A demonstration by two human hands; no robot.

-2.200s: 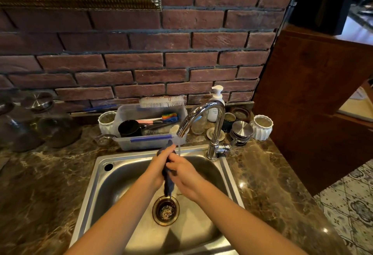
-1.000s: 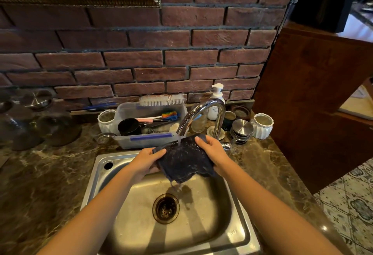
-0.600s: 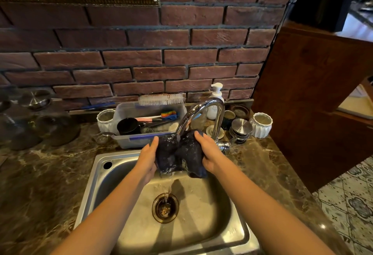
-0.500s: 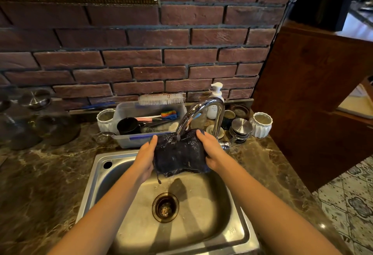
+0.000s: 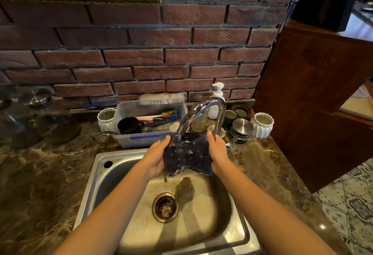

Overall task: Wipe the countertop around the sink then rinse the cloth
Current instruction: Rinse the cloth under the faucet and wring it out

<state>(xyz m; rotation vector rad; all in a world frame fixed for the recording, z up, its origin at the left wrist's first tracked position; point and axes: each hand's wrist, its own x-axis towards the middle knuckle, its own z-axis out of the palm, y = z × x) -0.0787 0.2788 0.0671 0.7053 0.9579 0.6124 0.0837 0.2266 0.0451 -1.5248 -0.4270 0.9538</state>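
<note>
**Dark cloth being held under the running tap**

The left hand [image 5: 155, 157] and the right hand [image 5: 217, 151] are each gripping one side edge of a dark, wet cloth [image 5: 187, 155]. Each grip is closing narrowly on the fabric, with a thumb lying over a top corner. The cloth is hanging spread between the two grips, above the basin of the steel sink [image 5: 96, 184].

Just above the grips, the chrome tap [image 5: 203, 109] is arching over, and water is running from its spout onto the cloth's top edge between the hands. Drops are falling from the cloth's lower edge toward the drain [image 5: 165, 207], which is sitting below the grips.

Beyond the left grip, a clear plastic tub [image 5: 149, 139] is standing on the dark marble table [image 5: 40, 174], holding a black cup [image 5: 129, 125], with a scrubbing brush [image 5: 161, 99] lying across its far rim. Beyond the right grip, a white pump bottle [image 5: 217, 101] is standing against the brick wall. Its label is showing print too small to read. A faint stamp on the sink's near right rim is likewise not legible. A white ribbed cup [image 5: 262, 124] is standing off to the right of the right grip.
</note>
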